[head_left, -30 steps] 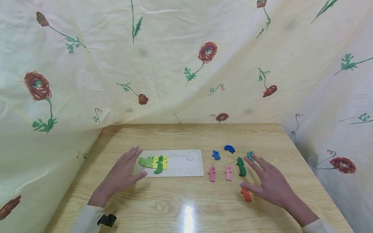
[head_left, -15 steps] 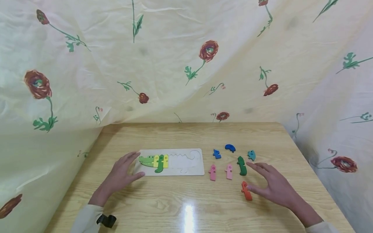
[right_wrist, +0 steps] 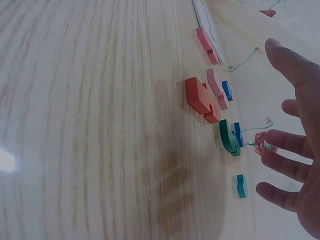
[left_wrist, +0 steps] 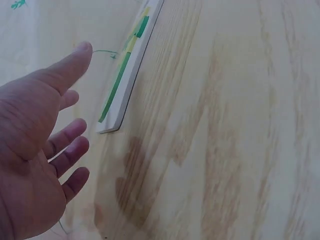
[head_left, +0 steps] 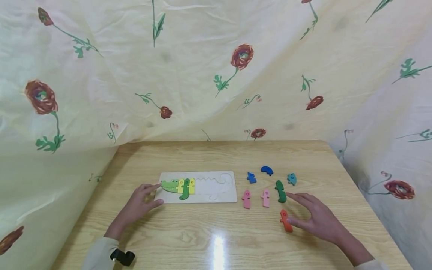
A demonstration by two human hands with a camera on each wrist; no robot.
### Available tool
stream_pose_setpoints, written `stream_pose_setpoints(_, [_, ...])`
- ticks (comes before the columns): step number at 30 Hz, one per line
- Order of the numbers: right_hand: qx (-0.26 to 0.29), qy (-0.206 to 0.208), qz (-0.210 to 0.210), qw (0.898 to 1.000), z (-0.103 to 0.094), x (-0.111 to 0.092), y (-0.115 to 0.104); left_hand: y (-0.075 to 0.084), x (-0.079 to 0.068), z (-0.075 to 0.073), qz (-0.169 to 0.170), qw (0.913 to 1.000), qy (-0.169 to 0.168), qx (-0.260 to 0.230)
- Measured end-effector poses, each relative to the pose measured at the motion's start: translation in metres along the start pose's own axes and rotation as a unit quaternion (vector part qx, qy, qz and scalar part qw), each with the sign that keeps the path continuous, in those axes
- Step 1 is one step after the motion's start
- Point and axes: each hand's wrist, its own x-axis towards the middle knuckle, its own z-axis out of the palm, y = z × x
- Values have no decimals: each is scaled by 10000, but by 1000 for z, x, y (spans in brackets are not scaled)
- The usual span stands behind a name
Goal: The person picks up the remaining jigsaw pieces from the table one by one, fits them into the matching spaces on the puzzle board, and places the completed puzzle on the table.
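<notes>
A white puzzle board (head_left: 216,198) lies on the table, with a green crocodile head (head_left: 170,186), yellow pieces (head_left: 192,186) and a green leg piece (head_left: 184,192) fitted at its left. My left hand (head_left: 139,204) is by the board's left end, thumb and fingers apart, holding nothing. On the right, my right hand (head_left: 318,217) hovers with fingers spread over the table, also holding nothing. Its thumb overlaps the red piece (head_left: 286,221) in the head view, and its fingertips are near the dark green piece (head_left: 280,191). The right wrist view shows the hand above the red piece (right_wrist: 201,100).
Between board and right hand lie a dark pink piece (head_left: 247,199) and a light pink piece (head_left: 266,198). Farther back are a blue piece (head_left: 251,177), a dark blue curved piece (head_left: 267,170) and a teal piece (head_left: 291,179). A flowered cloth (head_left: 202,75) surrounds the wooden table.
My right hand has drawn back from over the teal piece, which now shows whole. The left hand has drawn slightly away from the board's left end. The pieces lie as before.
</notes>
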Motion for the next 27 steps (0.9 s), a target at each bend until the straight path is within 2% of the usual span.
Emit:
stream_pose_setpoints(5, [180,-109,97,9997,2,-3,0,-3,0,2,-280,9996,-9,41])
stream_pose_setpoints(14, [372,-81,92,9992,9,-9,3,-10,3,9,-340,9992,133,174])
stream_pose_setpoints(22, [213,-3,15,9998,13,-11,9,-17,8,14,-387,9991,179,75])
stream_pose_setpoints(27, [292,-59,-32,9996,16,-11,12,-20,8,17,-389,9989,195,146])
